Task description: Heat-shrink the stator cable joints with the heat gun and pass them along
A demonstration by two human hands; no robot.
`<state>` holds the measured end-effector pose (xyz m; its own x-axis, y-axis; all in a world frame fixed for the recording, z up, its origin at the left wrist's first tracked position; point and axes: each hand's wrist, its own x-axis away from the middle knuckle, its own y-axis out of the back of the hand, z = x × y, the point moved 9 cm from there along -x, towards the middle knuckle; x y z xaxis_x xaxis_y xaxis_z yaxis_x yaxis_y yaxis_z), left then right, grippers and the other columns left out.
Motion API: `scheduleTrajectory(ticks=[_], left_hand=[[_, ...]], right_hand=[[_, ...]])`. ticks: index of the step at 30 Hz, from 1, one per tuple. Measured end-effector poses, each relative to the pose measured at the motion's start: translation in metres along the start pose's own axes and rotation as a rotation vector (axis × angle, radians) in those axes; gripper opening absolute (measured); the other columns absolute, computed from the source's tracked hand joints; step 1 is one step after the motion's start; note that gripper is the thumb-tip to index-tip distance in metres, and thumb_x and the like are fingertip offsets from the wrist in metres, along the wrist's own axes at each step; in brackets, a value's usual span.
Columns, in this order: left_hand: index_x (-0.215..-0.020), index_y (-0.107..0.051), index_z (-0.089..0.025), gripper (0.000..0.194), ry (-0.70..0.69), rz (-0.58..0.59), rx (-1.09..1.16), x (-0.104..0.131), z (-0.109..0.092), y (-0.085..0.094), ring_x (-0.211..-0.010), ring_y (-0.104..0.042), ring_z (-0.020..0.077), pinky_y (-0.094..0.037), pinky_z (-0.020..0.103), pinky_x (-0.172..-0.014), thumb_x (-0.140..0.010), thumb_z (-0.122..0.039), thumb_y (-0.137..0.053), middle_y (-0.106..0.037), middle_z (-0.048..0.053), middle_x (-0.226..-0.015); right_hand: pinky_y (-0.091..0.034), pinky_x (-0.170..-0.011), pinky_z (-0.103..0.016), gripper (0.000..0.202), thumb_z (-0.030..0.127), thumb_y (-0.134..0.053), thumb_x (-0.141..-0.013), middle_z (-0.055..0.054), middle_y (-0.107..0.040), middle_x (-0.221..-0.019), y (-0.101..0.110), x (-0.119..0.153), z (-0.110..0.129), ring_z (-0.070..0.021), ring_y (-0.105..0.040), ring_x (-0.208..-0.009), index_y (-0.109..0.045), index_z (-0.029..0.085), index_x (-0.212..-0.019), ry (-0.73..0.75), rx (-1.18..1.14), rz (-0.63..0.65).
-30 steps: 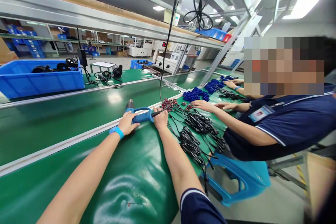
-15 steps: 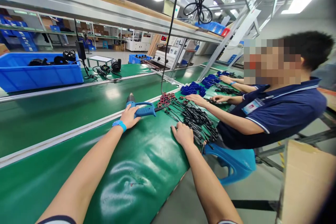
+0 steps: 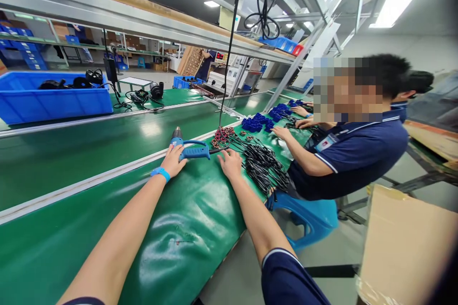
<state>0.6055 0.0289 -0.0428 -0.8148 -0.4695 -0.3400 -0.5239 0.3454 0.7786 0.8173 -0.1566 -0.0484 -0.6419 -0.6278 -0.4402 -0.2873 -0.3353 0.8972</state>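
Note:
A blue heat gun [image 3: 195,151] lies on its side on the green work surface, its metal nozzle pointing away from me. My left hand [image 3: 173,162], with a blue wristband, is closed over the body of the gun behind the nozzle. Just right of the handle, my right hand [image 3: 232,164] is low over the surface, fingers apart and slightly bent. Its fingertips are close to the gun's black cord [image 3: 214,150]. A pile of black cables [image 3: 265,164] lies right of that hand, with small red and copper-coloured parts [image 3: 222,137] beyond it.
A co-worker [image 3: 361,152] sits at the right, hands over blue pieces [image 3: 258,122] and cables. A blue bin [image 3: 57,105] with black items stands at the far left. A black cord [image 3: 232,38] hangs from the overhead frame. A cardboard box [image 3: 404,243] is at the lower right.
My right hand has moved left and forward, from beside the cable pile to near the heat gun's cord. My left hand stays on the gun. The co-worker's near hand has moved away.

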Motion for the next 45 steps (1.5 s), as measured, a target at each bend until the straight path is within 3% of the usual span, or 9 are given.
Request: scheduleTrajectory(ticks=[6,10,15,20,27,32,36,41,45], left_hand=[[-0.142,-0.049,-0.02,0.053,0.03,-0.023,-0.008,0.004,0.004,0.003,-0.143,-0.038,0.034,-0.033,0.063,-0.118,-0.095,-0.039,-0.063,-0.042,0.013,-0.154],[-0.143,-0.049,-0.021,0.053,0.031,-0.022,-0.019,0.003,0.001,0.003,-0.144,-0.038,0.0339,-0.033,0.062,-0.118,-0.096,-0.039,-0.063,-0.041,0.013,-0.154],[-0.142,-0.05,-0.02,0.053,0.027,0.013,-0.024,-0.001,-0.006,-0.001,-0.145,-0.036,0.0341,-0.03,0.063,-0.12,-0.095,-0.04,-0.064,-0.041,0.013,-0.155],[-0.141,-0.051,-0.02,0.053,0.04,0.071,-0.04,-0.006,-0.016,-0.011,-0.145,-0.035,0.0347,-0.03,0.064,-0.119,-0.094,-0.039,-0.065,-0.04,0.012,-0.155],[-0.136,-0.055,-0.02,0.051,0.001,0.162,-0.057,0.002,-0.043,-0.005,-0.144,-0.037,0.0358,-0.034,0.064,-0.117,-0.091,-0.04,-0.069,-0.04,0.013,-0.155],[-0.144,-0.051,-0.032,0.061,0.008,0.007,-0.096,0.092,-0.039,0.064,-0.148,-0.035,0.0306,-0.029,0.052,-0.124,-0.088,-0.052,-0.069,-0.042,0.007,-0.158],[-0.14,-0.053,-0.039,0.052,0.256,-0.206,-0.272,0.202,0.01,0.141,-0.149,-0.034,0.0215,-0.019,0.043,-0.129,-0.093,-0.061,-0.057,-0.047,-0.002,-0.154],[-0.145,-0.049,-0.027,0.056,0.766,-0.559,-0.576,0.378,0.094,0.269,-0.151,-0.027,0.0334,-0.015,0.059,-0.126,-0.096,-0.054,-0.05,-0.04,0.012,-0.157],[-0.147,-0.044,-0.01,0.063,1.047,-0.751,-0.704,0.496,0.128,0.351,-0.152,-0.01,0.0501,-0.015,0.078,-0.115,-0.094,-0.045,-0.046,-0.02,0.027,-0.163]], right_hand=[[-0.045,-0.102,-0.049,0.029,0.036,-0.063,-0.099,-0.009,-0.054,-0.132,-0.014,-0.039,0.027,-0.0279,-0.052,-0.12,-0.061,0.018,-0.122,-0.077,-0.048,-0.062],[-0.043,-0.105,-0.051,0.021,0.032,-0.066,-0.097,-0.01,-0.056,-0.129,-0.006,-0.032,0.034,-0.0286,-0.051,-0.123,-0.064,0.015,-0.109,-0.019,-0.122,-0.077],[-0.035,-0.111,-0.048,0.008,0.022,-0.066,-0.089,-0.009,-0.065,-0.109,0.02,0.045,0.073,-0.0257,-0.057,-0.113,-0.061,0.016,-0.093,0.347,-0.303,0.0],[-0.049,-0.091,-0.03,0.011,0.031,-0.065,-0.094,-0.004,-0.069,-0.104,0.048,0.131,0.131,-0.0169,-0.064,-0.095,-0.062,0.021,-0.097,0.697,-0.508,0.143],[-0.054,-0.09,-0.03,0.02,0.029,-0.052,-0.103,-0.006,-0.067,-0.12,0.073,0.165,0.196,-0.0169,-0.064,-0.101,-0.063,0.022,-0.118,0.901,-0.61,0.192],[-0.056,-0.087,-0.037,0.027,0.028,-0.044,-0.106,-0.011,-0.066,-0.118,0.079,0.186,0.242,-0.0236,-0.064,-0.104,-0.064,0.02,-0.123,1.053,-0.7,0.204],[-0.055,-0.082,-0.044,0.029,0.024,-0.043,-0.106,-0.014,-0.064,-0.12,0.075,0.198,0.305,-0.0279,-0.063,-0.1,-0.063,0.019,-0.125,1.221,-0.801,0.246],[-0.057,-0.088,-0.042,0.029,0.027,-0.042,-0.107,-0.009,-0.064,-0.128,0.09,0.234,0.388,-0.0246,-0.065,-0.103,-0.062,0.024,-0.129,1.358,-0.907,0.261],[-0.059,-0.085,-0.041,0.027,0.029,-0.044,-0.107,-0.009,-0.069,-0.118,0.111,0.252,0.405,-0.0245,-0.068,-0.099,-0.061,0.023,-0.127,1.331,-1.014,0.257]])
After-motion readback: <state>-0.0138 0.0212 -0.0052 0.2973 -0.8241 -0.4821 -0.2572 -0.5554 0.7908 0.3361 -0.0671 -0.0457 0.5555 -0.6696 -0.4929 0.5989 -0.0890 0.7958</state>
